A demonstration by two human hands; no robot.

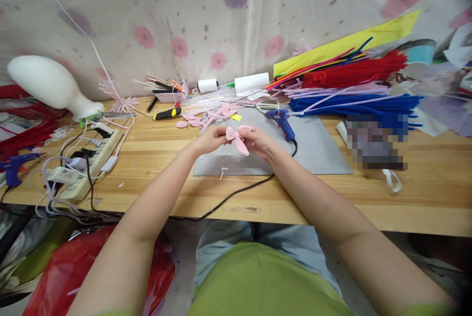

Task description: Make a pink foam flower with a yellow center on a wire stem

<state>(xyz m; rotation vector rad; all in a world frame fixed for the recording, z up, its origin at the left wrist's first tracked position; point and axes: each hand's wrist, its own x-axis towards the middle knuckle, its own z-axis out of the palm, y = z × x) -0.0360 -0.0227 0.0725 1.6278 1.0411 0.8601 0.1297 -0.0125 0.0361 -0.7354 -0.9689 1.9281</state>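
A pink pipe-cleaner bow [239, 140] with loops and a hanging tail is held up over the grey cutting mat [320, 154]. My left hand [213, 139] pinches its left side, fingers closed. On the other side my right hand [260, 143] grips the right loop, with some fingers tucked behind the bow. Just beyond my hands lie several more pink bow pieces [201, 118]. A blue glue gun [282, 123] rests on the mat to the right of my right hand, its black cord running toward me.
Bundles of red pipe cleaners [354, 71] and blue pipe cleaners [354, 104] lie at the back right. A yellow-black utility knife [167, 113] is at the back left. On the left stand a power strip [94, 163] with tangled cords and a white foam head form [51, 82].
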